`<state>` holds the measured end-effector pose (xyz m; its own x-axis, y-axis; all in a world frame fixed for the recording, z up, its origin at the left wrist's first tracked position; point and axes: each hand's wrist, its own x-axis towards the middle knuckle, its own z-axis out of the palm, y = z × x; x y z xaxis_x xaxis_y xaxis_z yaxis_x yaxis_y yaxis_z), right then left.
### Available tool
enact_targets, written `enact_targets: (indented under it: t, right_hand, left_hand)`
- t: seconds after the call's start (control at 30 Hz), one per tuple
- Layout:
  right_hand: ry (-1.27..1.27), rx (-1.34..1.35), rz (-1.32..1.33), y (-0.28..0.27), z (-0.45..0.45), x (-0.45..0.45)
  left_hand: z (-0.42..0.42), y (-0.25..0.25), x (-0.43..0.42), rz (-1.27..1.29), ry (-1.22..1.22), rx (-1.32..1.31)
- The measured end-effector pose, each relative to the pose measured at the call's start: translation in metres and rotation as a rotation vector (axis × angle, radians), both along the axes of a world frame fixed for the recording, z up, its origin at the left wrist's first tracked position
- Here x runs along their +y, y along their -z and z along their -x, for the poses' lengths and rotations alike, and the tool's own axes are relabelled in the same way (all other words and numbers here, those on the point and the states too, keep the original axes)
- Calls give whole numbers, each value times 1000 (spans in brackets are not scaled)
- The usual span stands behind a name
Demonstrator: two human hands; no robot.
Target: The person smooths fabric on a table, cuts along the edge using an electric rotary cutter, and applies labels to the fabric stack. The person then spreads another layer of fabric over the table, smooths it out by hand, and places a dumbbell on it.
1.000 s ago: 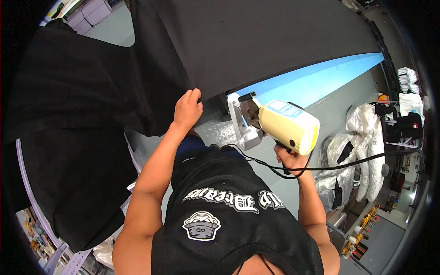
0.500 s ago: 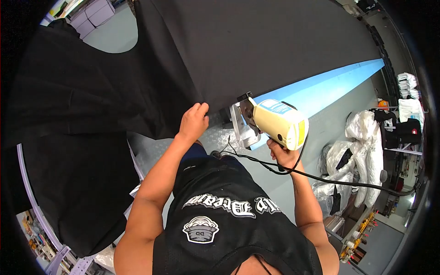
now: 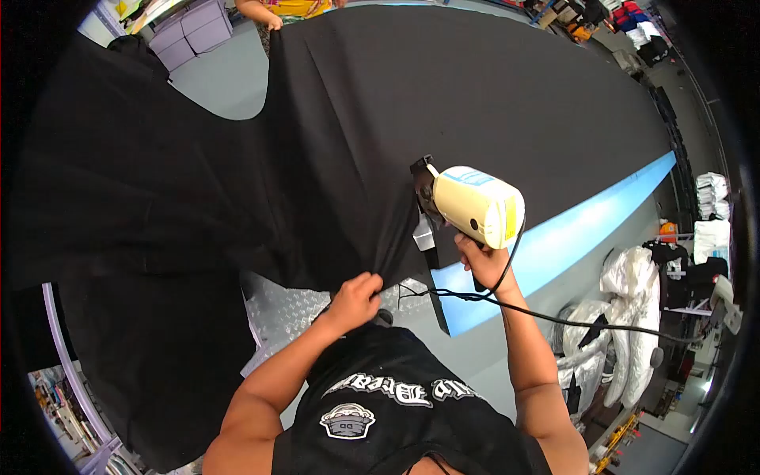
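Observation:
My left hand point(image 3: 356, 302) is closed on the near edge of a large sheet of black fabric point(image 3: 491, 95), pulling it into folds close to my body. My right hand point(image 3: 484, 260) is wrapped round the handle of an electric fabric cutter point(image 3: 479, 204) with a cream motor housing. The cutter stands upright at the fabric, its dark front part over the cloth and its metal base partly showing below. Its blade is hidden from me. A black power cord point(image 3: 570, 321) runs from the cutter off to the right.
A blue table edge point(image 3: 586, 226) runs out to the right under the fabric. Another person's hand point(image 3: 273, 22) holds the cloth's far edge. Plastic-wrapped bundles point(image 3: 629, 293) stand at right. More black fabric point(image 3: 150, 356) hangs at left, beside a patterned metal surface point(image 3: 281, 305).
My left hand has drawn the fabric edge toward my body. The cutter now sits farther inside the cloth, away from its near edge. The view has shifted, and another person's hand shows at the top.

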<state>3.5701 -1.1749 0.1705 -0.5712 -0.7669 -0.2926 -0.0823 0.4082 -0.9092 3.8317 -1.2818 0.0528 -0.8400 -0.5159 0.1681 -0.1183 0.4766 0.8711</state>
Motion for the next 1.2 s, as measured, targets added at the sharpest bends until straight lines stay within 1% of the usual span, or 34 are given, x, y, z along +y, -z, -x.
enact_targets:
  t: [0.13,0.23,0.3,0.33,0.4,0.47,0.5,0.57,0.63,0.67,0.7,0.73,0.77,0.83,0.87,0.9,0.93,0.97,1.0,1.03,1.07,1.1,1.13,1.17,1.2]
  right_hand:
    - [-61,55,10,10,17,-16]
    - [-110,75,66,16,26,-25]
    - [-146,101,77,22,43,-58]
    - [-156,91,129,24,49,-76]
    - [-163,116,118,31,62,-108]
    - [-154,146,137,28,67,-139]
    - [-153,167,148,24,72,-154]
    - [-138,187,112,19,80,-184]
    - [-108,210,111,15,83,-204]
    - [-106,197,133,13,82,-218]
    - [-91,188,148,26,103,-266]
    - [-78,222,152,26,108,-281]
    - [-79,226,172,23,106,-277]
    - [-99,216,218,38,116,-290]
    - [-105,162,287,43,114,-285]
    - [-88,184,289,33,99,-271]
    - [-57,165,335,47,130,-349]
    - [-45,138,378,49,130,-352]
    - [-72,107,445,51,128,-352]
    - [-83,78,499,53,131,-343]
    - [-73,24,559,52,128,-330]
    - [-69,-39,608,45,118,-307]
    - [-53,-25,628,35,106,-276]
    - [-93,32,615,24,99,-246]
    - [-127,58,683,13,81,-224]
  left_hand:
    - [-32,16,65,-204,92,-59]
    - [-60,37,123,-433,190,-123]
    - [-69,46,135,-626,251,-238]
    - [-72,58,142,-710,266,-319]
    - [-80,81,162,-847,308,-355]
    - [-85,82,176,-973,363,-443]
    - [-88,94,193,-1044,361,-410]
    - [-96,92,223,-1028,386,-371]
    - [-100,95,257,-1018,404,-460]
    - [-103,99,268,-1040,390,-410]
    - [-88,127,239,-1063,393,-362]
    - [-83,134,245,-1096,394,-381]
    - [-87,134,275,-1134,379,-382]
    - [-88,140,300,-1210,360,-384]
    - [-95,134,320,-1127,394,-383]
    - [-99,132,345,-1140,366,-382]
    - [-77,149,260,-1156,373,-402]
    - [-78,149,263,-1181,362,-413]
    - [-81,166,272,-1067,334,-330]
    - [-80,156,265,-991,284,-338]
    - [-81,159,258,-822,260,-360]
    - [-79,147,243,-729,193,-483]
    - [-74,125,219,-663,210,-649]
    - [-72,120,201,-586,188,-579]
    - [-67,110,171,-614,39,-490]
